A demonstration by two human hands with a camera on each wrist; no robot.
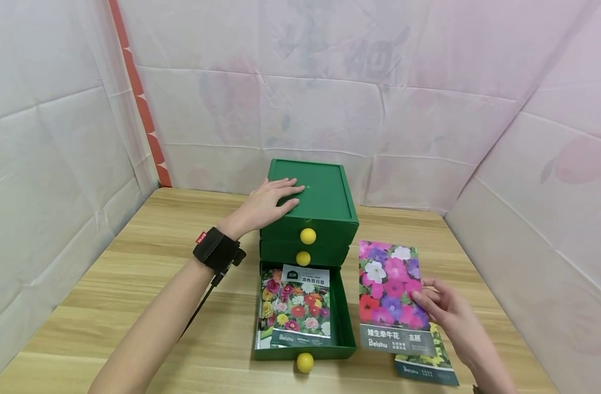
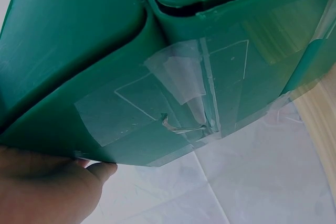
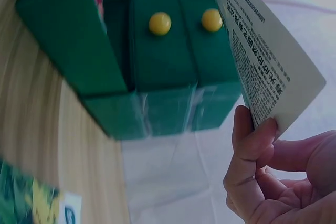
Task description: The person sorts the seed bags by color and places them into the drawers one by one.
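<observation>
Green drawers [image 1: 325, 202] under flat left hand [image 1: 268, 205]; right hand [image 1: 443, 309] pinches "Beishu" packet [image 1: 390, 295].

Head view: from above, facing forward and down over the table [image 1: 133, 306], takes in the whole green drawer box [image 1: 325, 205]. Left wrist view: pressed close against the box's taped side [image 2: 173, 103], looking upward. Right wrist view: low, near, facing the box's yellow-knobbed front [image 3: 163, 56]. All three share the box.
</observation>
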